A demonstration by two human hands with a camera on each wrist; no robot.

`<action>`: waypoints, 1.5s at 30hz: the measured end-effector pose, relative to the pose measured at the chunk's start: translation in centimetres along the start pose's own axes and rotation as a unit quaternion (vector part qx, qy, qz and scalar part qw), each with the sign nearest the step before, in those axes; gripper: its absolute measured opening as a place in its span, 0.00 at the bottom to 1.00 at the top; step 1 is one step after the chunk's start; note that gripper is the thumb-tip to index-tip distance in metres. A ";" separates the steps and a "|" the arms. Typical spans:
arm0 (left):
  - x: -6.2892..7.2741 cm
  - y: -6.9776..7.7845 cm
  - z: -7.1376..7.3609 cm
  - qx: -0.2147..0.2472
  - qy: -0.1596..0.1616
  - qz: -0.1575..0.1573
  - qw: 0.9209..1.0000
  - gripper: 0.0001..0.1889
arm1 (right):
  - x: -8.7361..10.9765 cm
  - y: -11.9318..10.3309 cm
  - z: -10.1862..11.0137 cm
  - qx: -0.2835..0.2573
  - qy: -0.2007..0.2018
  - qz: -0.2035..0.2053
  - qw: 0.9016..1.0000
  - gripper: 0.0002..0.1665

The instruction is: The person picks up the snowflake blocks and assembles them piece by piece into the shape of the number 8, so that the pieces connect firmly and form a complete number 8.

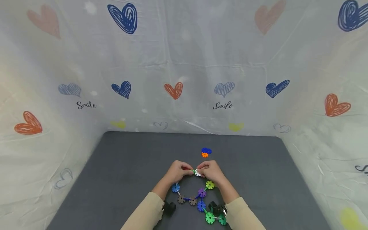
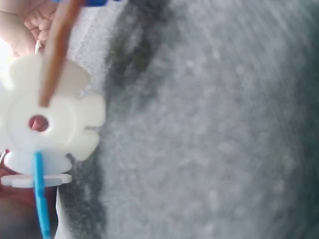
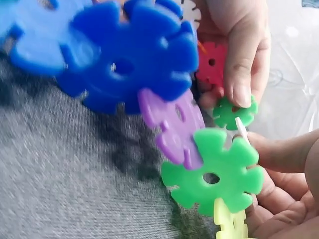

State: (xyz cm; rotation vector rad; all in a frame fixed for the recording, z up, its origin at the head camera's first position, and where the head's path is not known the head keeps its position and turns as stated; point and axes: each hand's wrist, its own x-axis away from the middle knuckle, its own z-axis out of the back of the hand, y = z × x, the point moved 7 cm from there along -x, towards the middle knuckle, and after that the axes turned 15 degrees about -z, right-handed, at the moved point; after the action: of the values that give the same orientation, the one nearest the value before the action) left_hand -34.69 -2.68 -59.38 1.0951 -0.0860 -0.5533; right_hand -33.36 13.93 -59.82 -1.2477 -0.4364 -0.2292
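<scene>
In the head view, my left hand (image 1: 179, 170) pinches a small green notched disc, seen close up as the green disc (image 3: 234, 112) in the right wrist view. Facing it, my right hand (image 1: 212, 171) pinches a white notched disc (image 1: 197, 172) at its edge. The two discs meet between the fingertips. Below the hands curves a chain of linked discs, among them a light blue disc (image 1: 175, 187), a purple disc (image 1: 202, 193) and a yellow-green disc (image 1: 210, 185). A red disc (image 3: 212, 62) shows beside the left fingers.
Beyond the hands, two blue discs (image 1: 205, 150) lie with an orange disc (image 1: 204, 155) on the dark grey table (image 1: 138, 153). A branch with a bright green disc (image 1: 210, 218) runs toward the right sleeve. Heart-printed cloth (image 1: 195, 73) walls in the table.
</scene>
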 end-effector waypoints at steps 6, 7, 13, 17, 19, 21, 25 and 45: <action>0.0 -0.1 -0.3 -0.001 0.004 0.011 1.000 0.03 | -0.1 0.2 0.1 -0.006 0.003 -0.022 1.000 0.06; -0.1 -0.2 -0.3 -0.002 0.006 0.011 1.000 0.03 | -0.1 0.1 0.2 -0.008 0.005 -0.023 1.000 0.06; -0.1 -0.6 -0.2 0.009 0.010 0.024 1.000 0.04 | -0.1 -0.1 0.0 0.011 0.005 -0.025 1.000 0.06; 0.1 -1.0 -0.1 0.013 0.006 0.038 0.999 0.03 | -0.2 -0.3 -0.4 0.038 -0.017 -0.024 0.999 0.06; 0.1 -1.0 -0.1 0.013 0.005 0.040 0.999 0.03 | -0.2 -0.5 -0.5 0.044 -0.022 -0.023 0.999 0.06; 0.0 -1.0 0.0 0.009 0.003 0.041 0.999 0.03 | -0.3 -0.6 -0.4 0.045 -0.027 -0.026 0.998 0.06; -0.3 -0.8 -0.1 0.004 0.000 0.033 0.999 0.04 | -0.3 -0.8 -0.1 0.049 -0.021 -0.028 0.998 0.06; 0.3 -0.5 -0.1 0.021 -0.005 0.052 0.998 0.03 | -0.2 -0.1 -0.1 0.029 -0.054 -0.038 0.997 0.07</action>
State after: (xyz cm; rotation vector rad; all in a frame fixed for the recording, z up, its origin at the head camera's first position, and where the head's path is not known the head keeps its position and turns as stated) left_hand -34.59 -2.92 -59.90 1.1223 -0.1634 -0.4662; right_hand -33.61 13.80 -59.84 -1.1924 -0.5809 -0.2125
